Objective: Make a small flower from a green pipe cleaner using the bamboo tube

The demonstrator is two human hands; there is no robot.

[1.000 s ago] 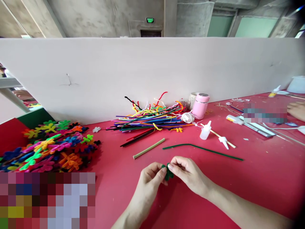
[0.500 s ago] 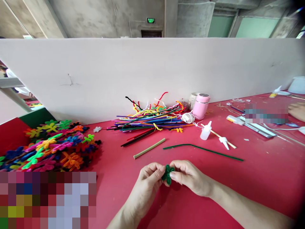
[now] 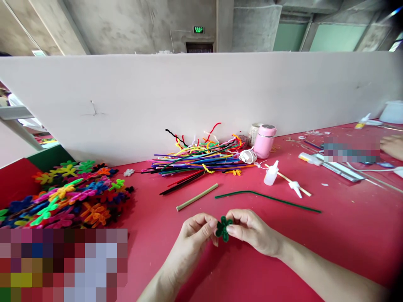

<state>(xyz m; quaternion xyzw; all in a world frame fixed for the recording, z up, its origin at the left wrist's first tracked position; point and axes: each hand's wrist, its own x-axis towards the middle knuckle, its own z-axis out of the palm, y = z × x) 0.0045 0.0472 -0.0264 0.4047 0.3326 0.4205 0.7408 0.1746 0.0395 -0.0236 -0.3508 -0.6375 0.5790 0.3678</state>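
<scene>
A dark green pipe-cleaner flower [image 3: 223, 230] with several looped petals is held up between both hands above the red table. My left hand [image 3: 197, 239] pinches its left petals between thumb and fingers. From the other side, my right hand [image 3: 252, 233] grips the flower's right edge, the thumb lying close to its middle. Just beyond the hands lies a long green pipe cleaner [image 3: 277, 201], slightly bent. Left of that rests a short pale green stick [image 3: 197, 197].
Many coloured pipe cleaners [image 3: 195, 161] are piled by the white partition [image 3: 176, 92]. Finished pipe-cleaner flowers [image 3: 72, 193] heap up at left. A white glue bottle [image 3: 271, 174], a pink thermos [image 3: 265, 141] and a ruler [image 3: 340, 168] stand or lie rightward. Another person's hand [image 3: 392, 146] shows far right.
The green flower has turned to face me more, its petals showing more spread out. My left fingers have shifted slightly at its left edge; both hands stay in nearly the same place.
</scene>
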